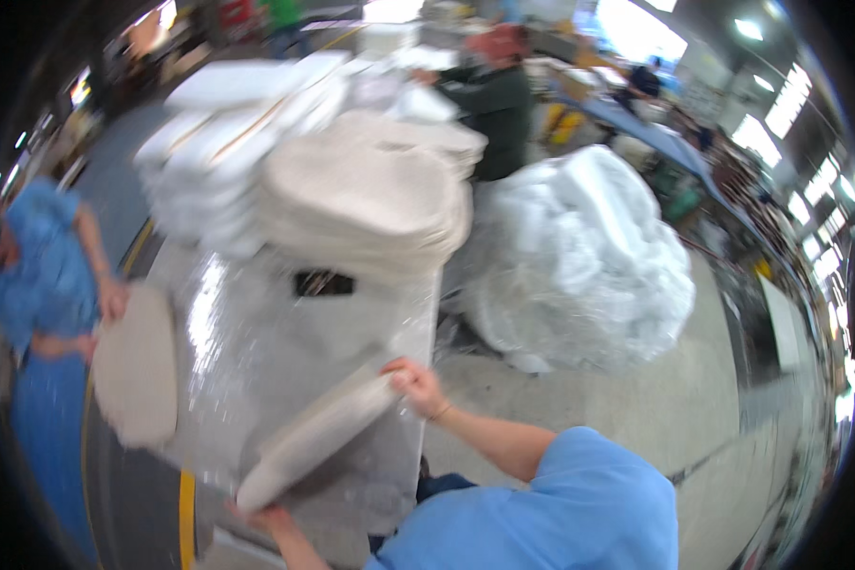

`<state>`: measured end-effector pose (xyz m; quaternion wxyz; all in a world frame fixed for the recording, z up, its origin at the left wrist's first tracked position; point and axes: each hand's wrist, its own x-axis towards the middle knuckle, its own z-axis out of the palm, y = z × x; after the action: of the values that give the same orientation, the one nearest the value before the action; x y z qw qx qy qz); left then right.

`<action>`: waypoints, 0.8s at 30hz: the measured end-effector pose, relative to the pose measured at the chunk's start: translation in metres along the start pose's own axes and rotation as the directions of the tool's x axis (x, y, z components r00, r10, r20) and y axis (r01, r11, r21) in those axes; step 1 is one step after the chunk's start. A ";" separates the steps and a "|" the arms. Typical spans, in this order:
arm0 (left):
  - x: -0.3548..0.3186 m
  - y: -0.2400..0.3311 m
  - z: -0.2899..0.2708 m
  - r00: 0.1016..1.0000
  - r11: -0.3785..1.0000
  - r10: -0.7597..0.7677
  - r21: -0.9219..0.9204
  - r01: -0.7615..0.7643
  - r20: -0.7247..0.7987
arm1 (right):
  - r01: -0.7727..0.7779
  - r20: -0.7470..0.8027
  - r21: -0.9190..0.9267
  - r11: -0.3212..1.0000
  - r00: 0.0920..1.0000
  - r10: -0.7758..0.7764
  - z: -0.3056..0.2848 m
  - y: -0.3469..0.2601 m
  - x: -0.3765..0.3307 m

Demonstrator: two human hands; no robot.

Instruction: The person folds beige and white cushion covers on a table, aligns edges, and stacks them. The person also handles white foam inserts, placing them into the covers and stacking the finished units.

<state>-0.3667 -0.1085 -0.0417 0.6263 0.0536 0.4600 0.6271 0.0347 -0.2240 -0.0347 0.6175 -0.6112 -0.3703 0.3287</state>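
A beige cushion (318,437), a long padded piece with rounded ends, is tilted up on its edge over the table. My right hand (416,385) grips its upper right end, the fingers wrapped over the rim. At its lower left end my left hand (264,521) holds the other side; the fingers there are partly hidden and blurred. Beyond it, a tall stack of similar beige cushions (366,185) rests on the far part of the table. A small black rectangular thing (323,283) lies in front of that stack.
The table (228,361) has a shiny plastic covering. Left, a co-worker in blue (43,256) holds another beige cushion (138,366). White padded pieces (209,142) are piled at the far left. A large plastic-wrapped white bundle (579,266) stands right. Another person (503,104) works behind.
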 end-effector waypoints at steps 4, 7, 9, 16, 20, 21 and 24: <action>0.006 -0.016 0.011 0.986 0.997 0.078 0.011 -0.077 -0.145 | 0.070 -0.106 0.018 0.997 0.992 -0.068 0.003 -0.003 0.000; 0.008 -0.021 0.014 0.994 0.998 0.027 0.067 -0.020 -0.101 | 0.063 -0.135 0.058 0.996 0.989 -0.055 0.002 -0.001 0.002; 0.009 -0.015 0.014 0.997 0.988 0.003 0.152 0.009 -0.079 | -0.030 -0.144 0.034 0.999 0.989 0.035 0.006 -0.002 -0.002; -0.001 0.024 0.005 0.953 0.392 0.250 0.882 -0.262 0.172 | -0.218 -0.221 -0.416 0.883 0.966 0.134 0.027 -0.057 -0.002; -0.025 0.026 -0.008 0.851 -0.312 0.133 0.836 -0.451 0.508 | -0.269 -0.198 -0.559 0.784 0.962 0.189 0.020 -0.052 -0.012; -0.031 0.026 -0.012 0.817 -0.448 0.065 0.748 -0.489 0.573 | -0.287 -0.174 -0.595 0.751 0.958 0.228 0.025 -0.042 -0.014; -0.042 0.016 -0.019 0.644 -0.639 -0.187 0.406 -0.653 0.742 | -0.054 -0.067 -0.970 0.236 0.997 -0.047 0.050 -0.015 -0.028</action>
<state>-0.3823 -0.1502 -0.0211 0.0720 0.8570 0.5094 0.0284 -0.0236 -0.2230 -0.0223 0.1213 -0.8759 -0.4670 0.0055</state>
